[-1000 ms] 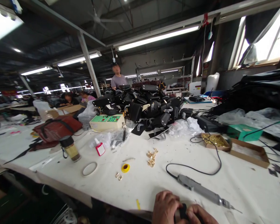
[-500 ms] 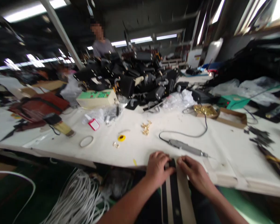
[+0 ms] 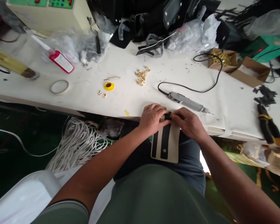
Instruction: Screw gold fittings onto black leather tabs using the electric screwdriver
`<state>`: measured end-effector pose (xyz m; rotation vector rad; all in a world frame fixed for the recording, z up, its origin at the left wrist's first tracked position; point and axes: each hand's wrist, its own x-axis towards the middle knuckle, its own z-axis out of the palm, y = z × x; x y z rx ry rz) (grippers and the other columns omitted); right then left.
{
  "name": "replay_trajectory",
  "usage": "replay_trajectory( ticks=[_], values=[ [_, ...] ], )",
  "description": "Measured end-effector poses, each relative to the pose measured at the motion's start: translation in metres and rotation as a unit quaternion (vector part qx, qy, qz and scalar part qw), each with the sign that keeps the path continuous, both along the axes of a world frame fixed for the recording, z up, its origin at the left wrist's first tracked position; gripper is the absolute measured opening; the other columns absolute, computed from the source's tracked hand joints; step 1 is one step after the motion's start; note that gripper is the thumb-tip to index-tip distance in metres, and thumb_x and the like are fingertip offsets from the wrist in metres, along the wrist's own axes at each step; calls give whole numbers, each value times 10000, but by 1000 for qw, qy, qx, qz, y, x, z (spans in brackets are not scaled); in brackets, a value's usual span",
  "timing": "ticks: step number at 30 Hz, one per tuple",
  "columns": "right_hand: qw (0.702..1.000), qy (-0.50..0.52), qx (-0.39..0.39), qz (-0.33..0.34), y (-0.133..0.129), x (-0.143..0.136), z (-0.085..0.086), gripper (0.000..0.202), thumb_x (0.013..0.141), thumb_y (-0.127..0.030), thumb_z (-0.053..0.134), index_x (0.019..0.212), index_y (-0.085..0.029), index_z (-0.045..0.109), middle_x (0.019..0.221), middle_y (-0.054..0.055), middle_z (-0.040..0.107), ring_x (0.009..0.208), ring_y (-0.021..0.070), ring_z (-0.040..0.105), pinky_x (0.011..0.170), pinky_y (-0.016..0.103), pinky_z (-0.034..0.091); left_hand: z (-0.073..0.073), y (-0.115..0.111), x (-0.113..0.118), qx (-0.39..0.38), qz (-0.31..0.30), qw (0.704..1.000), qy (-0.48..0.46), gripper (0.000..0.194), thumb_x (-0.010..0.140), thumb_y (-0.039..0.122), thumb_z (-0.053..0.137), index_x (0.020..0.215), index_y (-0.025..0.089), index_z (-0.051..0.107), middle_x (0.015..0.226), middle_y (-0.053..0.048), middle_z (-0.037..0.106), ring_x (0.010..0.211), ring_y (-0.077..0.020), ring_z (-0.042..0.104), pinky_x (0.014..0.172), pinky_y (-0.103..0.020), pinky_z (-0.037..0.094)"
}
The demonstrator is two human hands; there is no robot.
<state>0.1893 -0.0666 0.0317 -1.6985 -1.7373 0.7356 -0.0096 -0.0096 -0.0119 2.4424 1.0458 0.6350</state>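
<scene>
Two bare hands are shown at the near edge of a white-covered table (image 3: 121, 62), closed on the upper end of a flat beige panel with black strips (image 3: 174, 143). The panel's upper end is held under the bent fingers and thumb of the left hand (image 3: 154, 118); a black strip is pinched there between the closed fingertips of the right hand (image 3: 188, 123). Below the grip, the panel is extended over the lap, and a small round pale spot is seen on one strip. Just beyond and right of the grip, a grey pen-shaped rotary tool (image 3: 189, 102) is laid. Small gold-coloured metal fittings (image 3: 142, 77) are heaped farther beyond; left of these, a yellow plastic ring (image 3: 109, 86) is placed. Well right of the grip, black-and-yellow-handled pliers (image 3: 269, 126) are positioned.
</scene>
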Motion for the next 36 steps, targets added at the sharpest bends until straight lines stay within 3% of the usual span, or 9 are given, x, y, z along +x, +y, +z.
replay_trajectory(
  ticks=[6, 12, 17, 22, 29, 36],
  values=[
    [999, -21, -16, 23, 3, -3, -5, 146, 967, -319, 642, 915, -222, 738, 915, 33, 687, 891, 201, 641, 830, 333, 465, -3, 1, 0, 13, 1, 1000, -10, 412, 932, 491, 778, 1226, 207, 722, 1331, -43, 729, 1353, -298, 527, 1143, -491, 368],
    [997, -60, -41, 24, 8, -5, 2, 161, 944, -333, 632, 896, -229, 745, 904, 34, 702, 865, 204, 646, 795, 336, 459, -1, 0, -2, 33, 4, 999, -12, 409, 899, 508, 807, 1195, 236, 734, 1331, -49, 747, 1324, -286, 567, 1123, -475, 403],
    [990, -83, -111, -16, 15, -8, 9, 125, 872, -331, 673, 863, -242, 761, 880, 19, 749, 787, 197, 645, 728, 333, 444, 0, 0, -2, 37, 9, 999, -11, 395, 888, 512, 817, 1167, 243, 741, 1331, -32, 755, 1325, -286, 576, 1118, -470, 409],
    [984, -46, -169, -39, 23, -6, 11, 183, 826, -402, 709, 823, -226, 757, 723, -3, 712, 670, 173, 605, 648, 315, 418, 1, 0, -2, 36, 9, 999, -9, 387, 896, 522, 806, 1159, 246, 741, 1328, -37, 758, 1325, -286, 580, 1112, -474, 418],
    [972, 8, -235, 13, 38, 2, 14, 202, 782, -406, 706, 767, -208, 744, 666, -22, 665, 638, 144, 539, 603, 290, 381, 3, 1, -4, 29, 2, 1000, 4, 332, 935, 486, 769, 1172, 257, 731, 1345, -38, 745, 1343, -288, 568, 1127, -484, 415],
    [987, 1, -163, 3, 26, 0, 11, 224, 881, -400, 654, 865, -220, 786, 772, -4, 722, 730, 165, 599, 683, 295, 420, 5, 1, -4, 31, -2, 1000, 7, 371, 912, 501, 793, 1188, 262, 726, 1345, -36, 743, 1337, -291, 574, 1118, -492, 433]
  ],
)
